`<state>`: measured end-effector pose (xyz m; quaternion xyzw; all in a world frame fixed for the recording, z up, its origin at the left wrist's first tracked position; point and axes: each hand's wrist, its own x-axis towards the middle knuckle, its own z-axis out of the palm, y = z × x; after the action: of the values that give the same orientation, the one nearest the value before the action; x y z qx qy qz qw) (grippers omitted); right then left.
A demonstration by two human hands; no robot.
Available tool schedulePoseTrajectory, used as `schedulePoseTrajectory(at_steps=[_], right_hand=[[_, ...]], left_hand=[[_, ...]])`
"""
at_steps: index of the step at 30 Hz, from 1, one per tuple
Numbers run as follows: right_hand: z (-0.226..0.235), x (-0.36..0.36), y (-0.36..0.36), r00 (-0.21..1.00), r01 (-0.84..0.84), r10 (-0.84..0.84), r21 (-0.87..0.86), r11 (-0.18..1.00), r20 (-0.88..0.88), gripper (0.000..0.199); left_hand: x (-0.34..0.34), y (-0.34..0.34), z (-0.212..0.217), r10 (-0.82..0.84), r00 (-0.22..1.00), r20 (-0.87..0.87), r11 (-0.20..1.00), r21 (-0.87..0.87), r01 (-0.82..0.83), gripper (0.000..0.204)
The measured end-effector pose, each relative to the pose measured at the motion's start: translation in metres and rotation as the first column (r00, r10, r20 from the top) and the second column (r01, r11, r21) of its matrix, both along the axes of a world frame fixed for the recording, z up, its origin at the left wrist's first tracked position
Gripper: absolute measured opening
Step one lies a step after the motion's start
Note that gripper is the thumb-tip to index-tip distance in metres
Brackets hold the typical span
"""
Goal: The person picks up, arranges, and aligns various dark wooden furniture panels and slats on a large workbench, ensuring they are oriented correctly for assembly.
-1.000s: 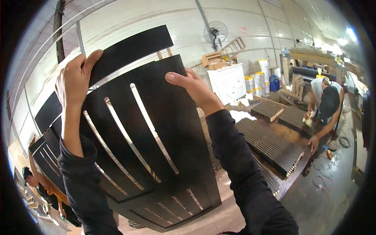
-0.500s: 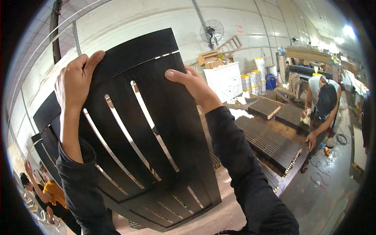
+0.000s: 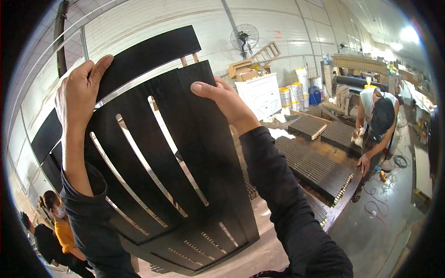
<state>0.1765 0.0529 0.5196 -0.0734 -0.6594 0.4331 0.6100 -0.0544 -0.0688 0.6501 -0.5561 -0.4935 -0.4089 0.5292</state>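
A large black wooden panel (image 3: pixel 208 134) with several long slots stands tilted in front of me. Along its upper edge runs a separate black top rail (image 3: pixel 153 51), parted from the panel by a gap. Two light wooden dowels (image 3: pixel 195 58) show in that gap at the right end. My left hand (image 3: pixel 81 92) is closed over the rail, thumb on its upper edge; its other fingers are partly hidden. My right hand (image 3: pixel 225 99) grips the panel's right edge near the upper corner, thumb on the front face and fingers behind.
At right, a co-worker (image 3: pixel 380 116) bends over a table (image 3: pixel 320 153) bearing stacks of dark slats (image 3: pixel 310 167), a cloth in one hand. Farther back stand a white cabinet (image 3: pixel 259 97), buckets (image 3: pixel 296 95) and a wall fan (image 3: pixel 244 38). More people (image 3: pixel 62 227) are at lower left.
The top rail has come away from the panel on the right, widening the gap and baring the dowels. My left hand has moved up and left with the rail.
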Motion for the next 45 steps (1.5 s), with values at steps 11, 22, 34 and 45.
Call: schedulePoseTrajectory(at_steps=[11, 22, 34, 45], right_hand=[[0.004, 0.006, -0.009, 0.994, -0.096, 0.097, -0.022, 0.995, 0.039, 0.107], [0.007, 0.007, -0.007, 0.98, -0.176, 0.181, -0.064, 0.982, 0.08, 0.1], [0.073, -0.012, 0.019, 0.772, -0.397, 0.587, 0.535, 0.745, -0.244, 0.04], [0.072, 0.002, 0.013, 0.828, -0.313, 0.456, 0.405, 0.859, -0.327, 0.031]], left_hand=[[0.044, 0.005, -0.01, 0.142, 0.985, -0.103, 0.987, 0.089, -0.133, 0.066], [0.041, 0.005, -0.011, 0.17, 0.973, -0.154, 0.98, 0.133, -0.15, 0.067], [0.043, -0.001, -0.008, 0.183, 0.961, -0.207, 0.977, 0.149, -0.154, 0.065], [0.061, -0.023, -0.014, 0.24, 0.961, -0.138, 0.97, 0.086, -0.23, 0.068]])
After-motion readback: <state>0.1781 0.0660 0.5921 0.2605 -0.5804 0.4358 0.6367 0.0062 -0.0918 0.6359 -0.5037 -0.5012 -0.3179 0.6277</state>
